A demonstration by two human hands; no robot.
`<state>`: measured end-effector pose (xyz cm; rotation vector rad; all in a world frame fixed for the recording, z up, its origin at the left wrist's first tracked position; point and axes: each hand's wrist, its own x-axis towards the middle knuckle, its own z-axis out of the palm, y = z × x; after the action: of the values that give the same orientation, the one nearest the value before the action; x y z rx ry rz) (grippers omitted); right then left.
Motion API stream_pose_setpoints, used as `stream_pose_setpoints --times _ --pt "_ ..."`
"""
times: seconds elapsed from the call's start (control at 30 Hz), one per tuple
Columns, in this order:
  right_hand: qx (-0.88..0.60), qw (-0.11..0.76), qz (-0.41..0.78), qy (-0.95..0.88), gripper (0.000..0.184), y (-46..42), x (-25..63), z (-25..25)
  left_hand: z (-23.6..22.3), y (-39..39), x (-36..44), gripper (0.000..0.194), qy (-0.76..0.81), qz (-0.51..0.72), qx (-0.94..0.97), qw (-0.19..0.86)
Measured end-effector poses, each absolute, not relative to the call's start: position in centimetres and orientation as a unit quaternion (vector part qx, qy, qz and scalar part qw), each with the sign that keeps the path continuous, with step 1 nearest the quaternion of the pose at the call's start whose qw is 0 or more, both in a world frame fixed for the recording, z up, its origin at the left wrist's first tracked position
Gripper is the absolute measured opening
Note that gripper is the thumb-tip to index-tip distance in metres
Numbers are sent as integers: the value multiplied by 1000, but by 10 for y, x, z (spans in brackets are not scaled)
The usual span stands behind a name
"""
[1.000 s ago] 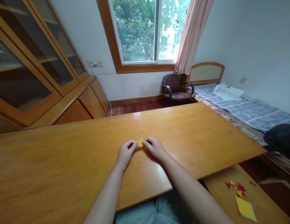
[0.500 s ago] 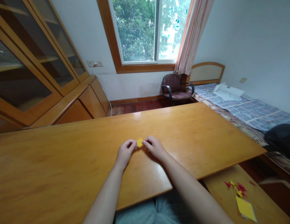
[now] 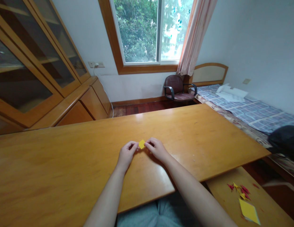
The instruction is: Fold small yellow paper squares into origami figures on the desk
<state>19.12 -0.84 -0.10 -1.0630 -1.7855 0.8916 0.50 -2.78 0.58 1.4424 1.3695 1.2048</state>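
Note:
A small yellow square of folded paper (image 3: 141,144) is held between my two hands, just above or on the wooden table (image 3: 90,167), turned so that one corner points away from me. My left hand (image 3: 128,154) pinches its left corner between thumb and fingers. At the opposite corner my right hand (image 3: 156,148) has thumb and fingertips closed on the paper. The fingertips cover both side corners, and its separate layers are too small to make out.
On a lower wooden surface (image 3: 222,186) at the right lie several red and yellow folded paper pieces (image 3: 243,190) and a stack of yellow paper (image 3: 249,211). A chair (image 3: 176,88) stands beyond the table, a bed (image 3: 251,110) to the right, a cabinet (image 3: 73,107) to the left.

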Motion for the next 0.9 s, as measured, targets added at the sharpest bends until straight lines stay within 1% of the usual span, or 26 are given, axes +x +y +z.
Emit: stream_pose_setpoints --times 0.43,0.9 --pt "-425 435 359 -708 15 -8 191 -3 -1 -26 3 29 539 490 554 403" --pt "-429 438 359 -704 18 -8 191 -3 -1 -26 6 24 537 467 588 384"
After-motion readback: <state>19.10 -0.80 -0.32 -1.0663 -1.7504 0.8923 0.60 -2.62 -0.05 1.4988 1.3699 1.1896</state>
